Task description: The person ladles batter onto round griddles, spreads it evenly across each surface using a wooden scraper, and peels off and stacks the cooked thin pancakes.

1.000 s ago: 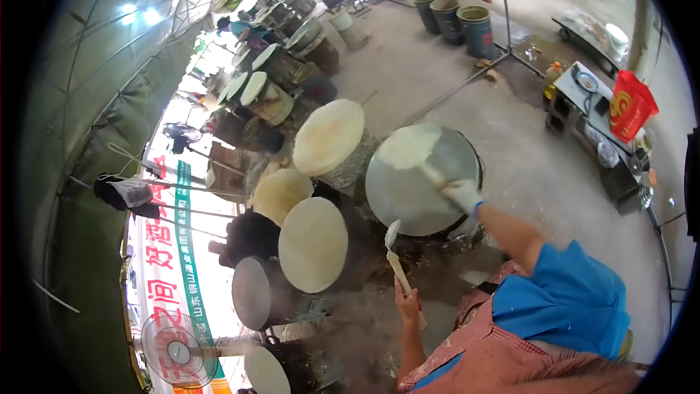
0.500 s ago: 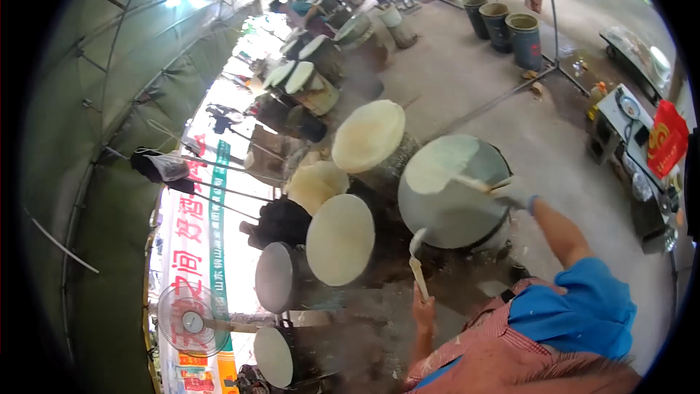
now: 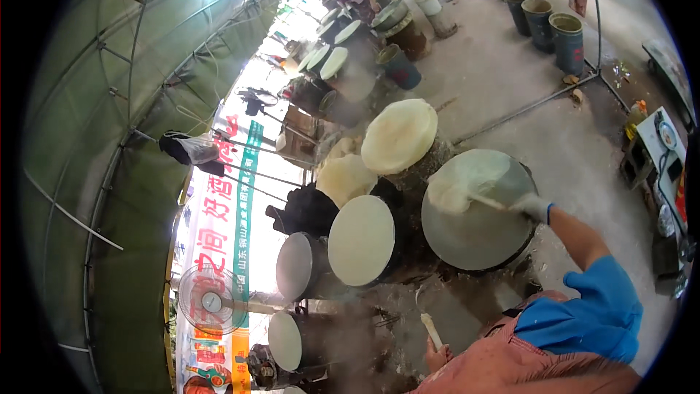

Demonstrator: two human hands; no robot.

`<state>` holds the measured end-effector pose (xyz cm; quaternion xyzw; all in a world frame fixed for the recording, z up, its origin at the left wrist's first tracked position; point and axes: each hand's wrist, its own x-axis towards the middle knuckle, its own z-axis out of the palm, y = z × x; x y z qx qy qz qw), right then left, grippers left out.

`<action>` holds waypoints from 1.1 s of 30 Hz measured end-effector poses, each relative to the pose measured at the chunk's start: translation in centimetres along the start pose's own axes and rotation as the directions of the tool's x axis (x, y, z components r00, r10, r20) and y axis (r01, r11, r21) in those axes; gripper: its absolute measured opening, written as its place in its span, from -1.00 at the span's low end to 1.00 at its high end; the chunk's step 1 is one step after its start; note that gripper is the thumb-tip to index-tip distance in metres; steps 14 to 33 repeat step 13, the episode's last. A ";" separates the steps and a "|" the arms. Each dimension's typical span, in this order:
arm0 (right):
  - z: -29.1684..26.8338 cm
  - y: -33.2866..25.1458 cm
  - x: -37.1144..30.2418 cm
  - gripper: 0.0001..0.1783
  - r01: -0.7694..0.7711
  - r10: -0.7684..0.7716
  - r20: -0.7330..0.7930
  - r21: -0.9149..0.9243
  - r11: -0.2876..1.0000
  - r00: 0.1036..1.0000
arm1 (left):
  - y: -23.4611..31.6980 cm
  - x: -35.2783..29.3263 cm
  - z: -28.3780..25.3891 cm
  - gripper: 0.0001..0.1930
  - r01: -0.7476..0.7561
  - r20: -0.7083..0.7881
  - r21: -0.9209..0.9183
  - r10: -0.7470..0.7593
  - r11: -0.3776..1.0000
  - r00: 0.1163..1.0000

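Note:
A large round griddle [image 3: 481, 248] with a grey surface stands in front of me, pale wet batter [image 3: 485, 168] spread over its far part. My right hand [image 3: 532, 207], in a whitish glove, is closed on a wooden stick [image 3: 490, 202] above the griddle's right side. The stick's far end meets a soft pale lump [image 3: 449, 195] on the griddle. Low in the view my bare left hand [image 3: 437, 357] is closed around a wooden-handled tool [image 3: 432, 330]. Its thin curved tip points toward the griddle's near edge, apart from it; its exact kind is unclear.
Several round griddles, including one with a pale sheet [image 3: 399, 136] and another [image 3: 361, 241], stand to the left. A fan [image 3: 211, 302] and a banner [image 3: 219, 233] are farther left. Tall buckets [image 3: 566, 44] stand behind; a side table [image 3: 660, 138] is at right. Steam blurs the front.
The whole view has shifted. My left hand has drawn its tool back from the griddle's near edge. The pale batter on the griddle has changed shape under the right hand's stick.

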<state>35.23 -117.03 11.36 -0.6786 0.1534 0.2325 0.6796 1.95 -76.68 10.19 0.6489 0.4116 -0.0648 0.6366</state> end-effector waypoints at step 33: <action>-0.4 2.0 6.8 -0.30 0.372 -0.327 0.282 -0.123 0.920 0.902 | -4.1 -2.4 1.1 -0.24 0.120 -0.168 0.090 -0.103 0.989 0.980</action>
